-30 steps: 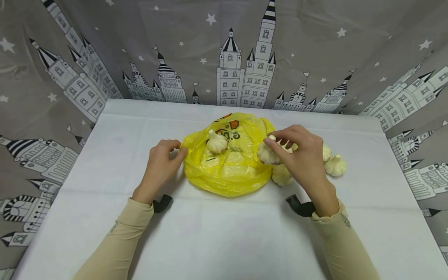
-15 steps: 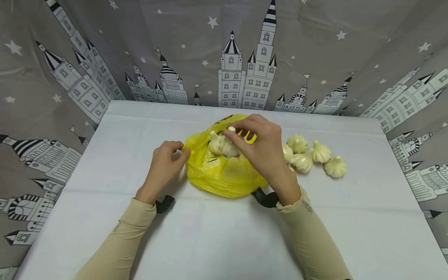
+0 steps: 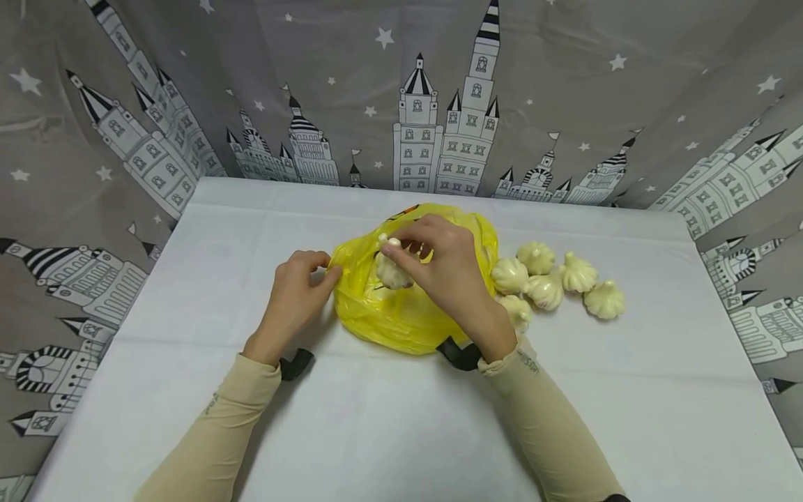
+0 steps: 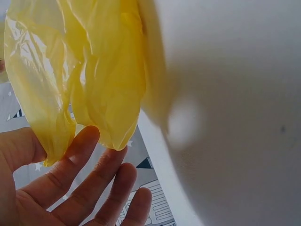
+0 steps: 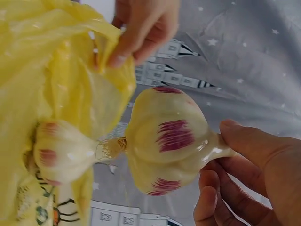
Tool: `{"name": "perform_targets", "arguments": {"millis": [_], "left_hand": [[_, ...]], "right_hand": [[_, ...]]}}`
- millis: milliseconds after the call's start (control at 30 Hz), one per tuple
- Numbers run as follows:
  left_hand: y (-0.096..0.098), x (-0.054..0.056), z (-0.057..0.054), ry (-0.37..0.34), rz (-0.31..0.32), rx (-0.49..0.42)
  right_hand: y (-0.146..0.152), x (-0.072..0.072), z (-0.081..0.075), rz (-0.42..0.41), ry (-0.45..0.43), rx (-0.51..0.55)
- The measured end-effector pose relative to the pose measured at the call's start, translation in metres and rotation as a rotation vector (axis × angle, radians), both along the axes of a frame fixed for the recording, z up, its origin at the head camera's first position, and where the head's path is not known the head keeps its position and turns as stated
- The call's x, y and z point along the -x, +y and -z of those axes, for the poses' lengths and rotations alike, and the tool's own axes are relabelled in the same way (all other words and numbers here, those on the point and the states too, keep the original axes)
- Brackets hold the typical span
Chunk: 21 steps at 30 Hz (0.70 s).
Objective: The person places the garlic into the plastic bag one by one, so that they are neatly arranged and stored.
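A yellow plastic bag point(image 3: 408, 331) lies spread on the white table, its mouth facing up. My left hand point(image 3: 290, 300) pinches the bag's left edge between thumb and index finger; the other fingers extend loosely in the left wrist view. Over the bag, my right hand point(image 3: 448, 268) holds a garlic bulb point(image 5: 164, 139) by its stem, root end away from the palm. This bulb is cream with purple streaks. Another garlic bulb point(image 5: 63, 153) rests in the bag close to its root end, mostly hidden in the head view.
Several garlic bulbs point(image 3: 544, 289) sit grouped on the table just right of the bag. Behind the table point(image 3: 389, 432) hangs a grey curtain point(image 3: 564, 77) printed with castles and stars. A dark strap piece point(image 3: 458, 354) juts from the right wrist.
My right hand has carried the garlic bulb leftward from the bag's right side to above the bulb lying in it. The left hand keeps its hold on the bag's edge.
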<state>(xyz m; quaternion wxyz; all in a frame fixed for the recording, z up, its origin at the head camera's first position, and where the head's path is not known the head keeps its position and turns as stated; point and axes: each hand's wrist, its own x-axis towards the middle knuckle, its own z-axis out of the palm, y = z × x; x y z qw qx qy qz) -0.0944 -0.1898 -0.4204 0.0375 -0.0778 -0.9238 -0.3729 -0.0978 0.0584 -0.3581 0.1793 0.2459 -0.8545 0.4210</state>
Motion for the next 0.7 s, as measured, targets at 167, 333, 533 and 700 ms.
{"name": "perform_targets", "arguments": {"millis": [167,333,533,700], "left_hand": [[0.0,0.0,-0.001,0.014,0.006,-0.001],[0.0,0.001,0.0,0.017,0.008,0.0],[0.0,0.001,0.0,0.028,0.011,-0.002],[0.0,0.0,-0.001,0.038,0.016,-0.007]], "right_hand": [[-0.007,0.003,0.01,-0.019,-0.044,-0.04],[-0.014,0.003,0.018,-0.046,-0.091,-0.085],[-0.019,0.004,0.027,-0.038,-0.139,-0.141],[-0.023,0.004,0.033,-0.034,-0.182,-0.181]]}}
